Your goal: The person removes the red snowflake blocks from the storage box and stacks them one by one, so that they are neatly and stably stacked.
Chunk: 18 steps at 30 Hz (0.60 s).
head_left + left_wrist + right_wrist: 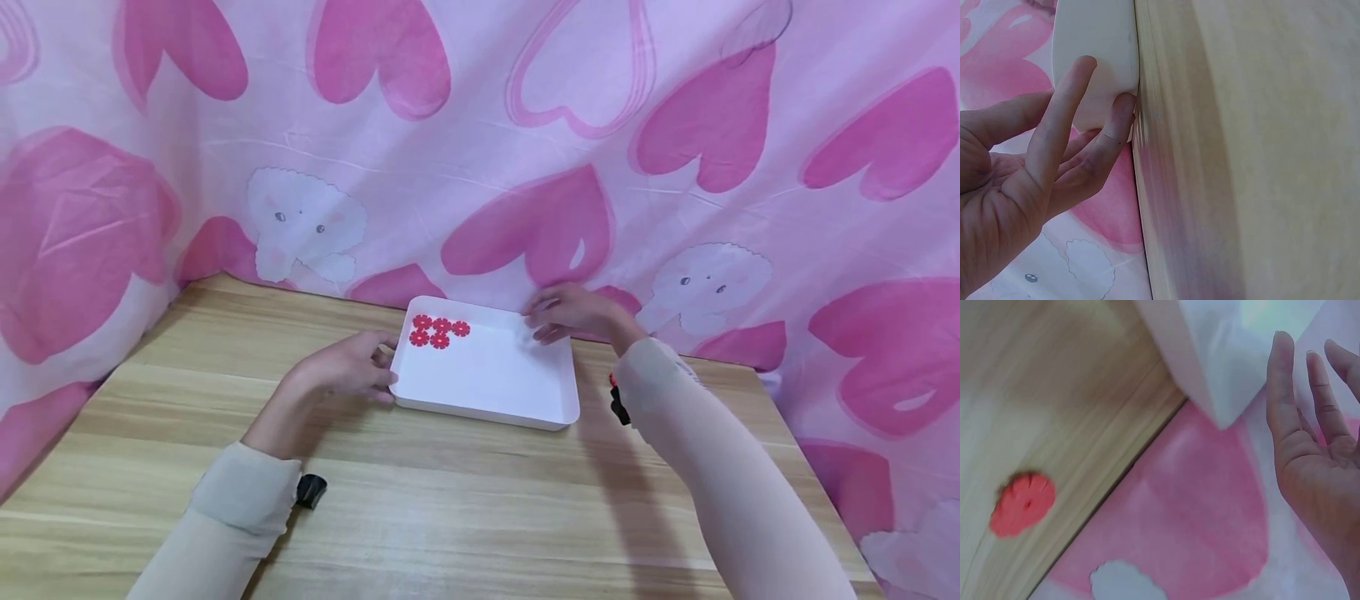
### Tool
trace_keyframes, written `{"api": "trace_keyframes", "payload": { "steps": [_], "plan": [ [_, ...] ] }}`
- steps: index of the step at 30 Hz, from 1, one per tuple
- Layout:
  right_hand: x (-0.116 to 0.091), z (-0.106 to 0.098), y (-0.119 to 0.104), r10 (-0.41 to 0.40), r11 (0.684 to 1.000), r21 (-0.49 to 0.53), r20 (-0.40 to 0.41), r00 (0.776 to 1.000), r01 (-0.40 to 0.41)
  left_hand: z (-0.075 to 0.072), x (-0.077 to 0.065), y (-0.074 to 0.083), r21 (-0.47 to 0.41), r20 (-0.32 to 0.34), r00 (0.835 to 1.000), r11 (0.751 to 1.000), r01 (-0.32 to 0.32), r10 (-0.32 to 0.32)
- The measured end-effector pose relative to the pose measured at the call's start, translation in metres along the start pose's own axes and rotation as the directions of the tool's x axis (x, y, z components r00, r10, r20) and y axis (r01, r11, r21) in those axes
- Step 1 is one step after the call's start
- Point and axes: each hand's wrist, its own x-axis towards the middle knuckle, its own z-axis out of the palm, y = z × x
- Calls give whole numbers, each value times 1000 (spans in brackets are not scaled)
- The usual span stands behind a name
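A white rectangular tray (pixel 487 367) lies on the wooden table. Several red notched plastic discs (pixel 440 325) are grouped in its far left corner. My left hand (pixel 352 365) is at the tray's left side; in the left wrist view its fingertips (pixel 1124 103) rest against the outer wall, fingers loosely extended. Over the tray's far right corner hovers my right hand (pixel 573 310), fingers slightly bent with nothing between them. In the right wrist view that hand's fingers (pixel 1282 381) are extended beside the tray's corner. Another red disc (pixel 1022 505) lies on the table, right of the tray.
The wooden table (pixel 420 508) ends at a pink heart-patterned cloth (pixel 480 150) hanging behind and at both sides. A black wrist strap part (pixel 311 491) shows beside the left sleeve, another (pixel 619 406) beside the right one. The right forearm crosses the table's right part.
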Motion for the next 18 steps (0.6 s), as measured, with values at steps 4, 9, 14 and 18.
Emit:
{"api": "trace_keyframes", "payload": {
  "steps": [4,9,14,18],
  "plan": [
    [10,12,-7,13,999,-32,16,1000,-12,0,1,0,-4,1,1000,1000,-5,5],
    [20,25,-15,19,999,-46,24,1000,-18,-1,3,0,-12,-2,1000,1000,7,-7],
    [29,38,-23,-6,998,-64,34,999,8,-1,3,1,-11,0,1000,1000,7,-7],
    [37,50,-28,-22,995,-96,46,999,26,0,2,1,-6,0,1000,1000,5,-5]
  ]
}}
